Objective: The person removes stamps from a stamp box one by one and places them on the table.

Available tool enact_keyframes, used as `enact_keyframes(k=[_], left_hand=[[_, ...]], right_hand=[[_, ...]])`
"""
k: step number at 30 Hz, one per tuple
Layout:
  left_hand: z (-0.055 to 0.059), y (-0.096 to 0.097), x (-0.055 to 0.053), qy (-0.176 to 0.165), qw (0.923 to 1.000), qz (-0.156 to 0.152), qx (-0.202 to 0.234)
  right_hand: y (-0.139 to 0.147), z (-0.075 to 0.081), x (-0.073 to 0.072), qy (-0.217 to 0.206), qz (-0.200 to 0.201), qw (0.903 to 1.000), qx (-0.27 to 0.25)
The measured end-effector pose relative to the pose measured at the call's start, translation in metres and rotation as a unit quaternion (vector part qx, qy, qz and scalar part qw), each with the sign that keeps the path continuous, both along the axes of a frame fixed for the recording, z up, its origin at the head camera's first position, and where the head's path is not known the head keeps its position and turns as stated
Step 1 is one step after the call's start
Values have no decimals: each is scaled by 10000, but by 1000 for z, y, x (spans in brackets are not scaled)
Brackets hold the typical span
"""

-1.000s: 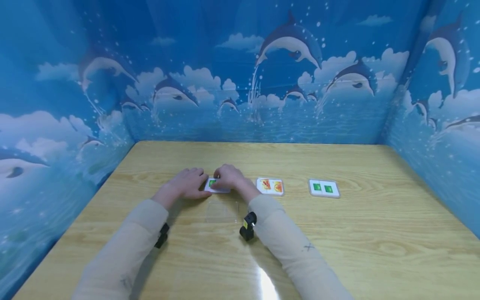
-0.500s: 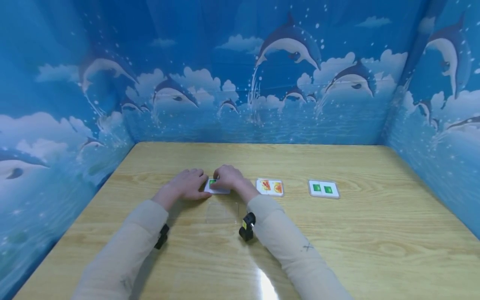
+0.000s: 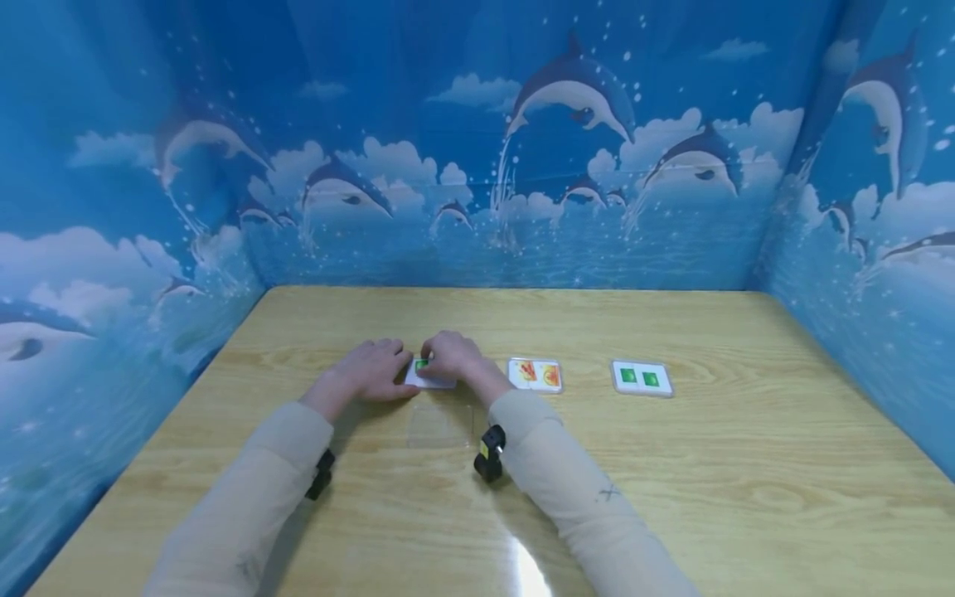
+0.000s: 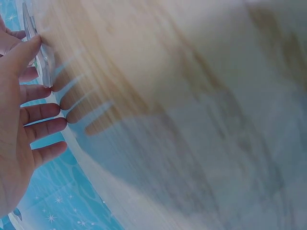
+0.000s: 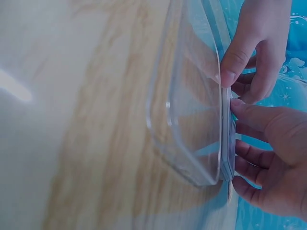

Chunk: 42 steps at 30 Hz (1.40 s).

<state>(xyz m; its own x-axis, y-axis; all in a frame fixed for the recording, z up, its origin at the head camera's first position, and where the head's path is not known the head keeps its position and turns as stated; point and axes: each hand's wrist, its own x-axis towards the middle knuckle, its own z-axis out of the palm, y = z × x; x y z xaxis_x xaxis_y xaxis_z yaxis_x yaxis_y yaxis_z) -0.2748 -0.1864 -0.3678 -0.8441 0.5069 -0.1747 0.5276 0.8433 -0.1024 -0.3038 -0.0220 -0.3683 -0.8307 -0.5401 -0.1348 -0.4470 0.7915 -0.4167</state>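
Note:
A flat clear case holding white picture cards lies between my hands, one green picture showing. My left hand holds its left end, thumb at the near edge and the other fingers around the side. At the other end my right hand grips it, the thumb over the top and the fingers hidden behind. In the right wrist view the case's edge stands behind a clear plastic tray. That tray's faint outline shows just in front of the hands in the head view.
To the right lie a clear case with two orange pictures and, further right, one with two green pictures. The wooden table is bordered by a blue dolphin curtain at the back and both sides.
Both hands stay on the case in nearly the same pose. The whole head view shifts very slightly; the other cases have not moved.

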Motion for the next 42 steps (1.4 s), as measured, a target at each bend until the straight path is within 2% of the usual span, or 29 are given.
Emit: enact_keyframes(k=[10, 21, 30, 34, 38, 42], left_hand=[[0, 0, 1, 24, 10000, -41, 20], [1, 0, -2, -38, 10000, 87, -10], [4, 0, 1, -72, 9999, 65, -39], [6, 0, 3, -79, 10000, -15, -1], [6, 1, 3, -80, 10000, -37, -28], [5, 0, 2, -89, 9999, 11, -86]], right_hand=[[0, -1, -2, -63, -41, 9999, -142], [1, -1, -5, 50, -360, 9987, -345], [11, 3, -9, 25, -267, 9990, -354], [17, 6, -13, -324, -271, 9961, -779], [23, 6, -17, -706, -457, 9877, -1320], [26, 8, -20, -678, -652, 9811, -1691]])
